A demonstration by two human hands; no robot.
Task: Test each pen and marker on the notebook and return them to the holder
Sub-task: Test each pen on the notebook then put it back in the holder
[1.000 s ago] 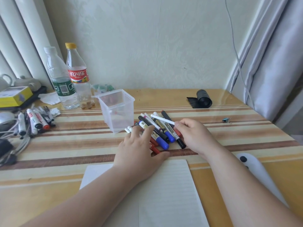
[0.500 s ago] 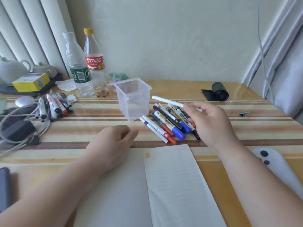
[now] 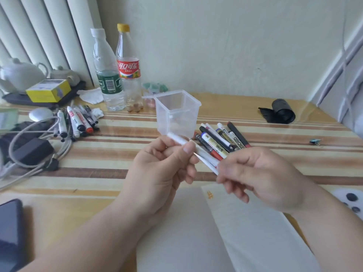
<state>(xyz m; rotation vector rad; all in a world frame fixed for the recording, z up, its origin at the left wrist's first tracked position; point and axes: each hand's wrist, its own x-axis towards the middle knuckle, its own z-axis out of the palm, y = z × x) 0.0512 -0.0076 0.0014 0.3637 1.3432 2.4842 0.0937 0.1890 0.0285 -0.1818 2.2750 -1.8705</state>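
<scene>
The striped table carries an open notebook at its near edge, with lined pages. Both hands are raised above the notebook. The left hand pinches a white cap between the thumb and the curled fingers. The right hand, a little blurred, has its fingers curled round the white pen, whose thin tip points close to the left thumb. Behind the hands the clear holder stands upright on the table. A pile of pens and markers lies just at its right.
</scene>
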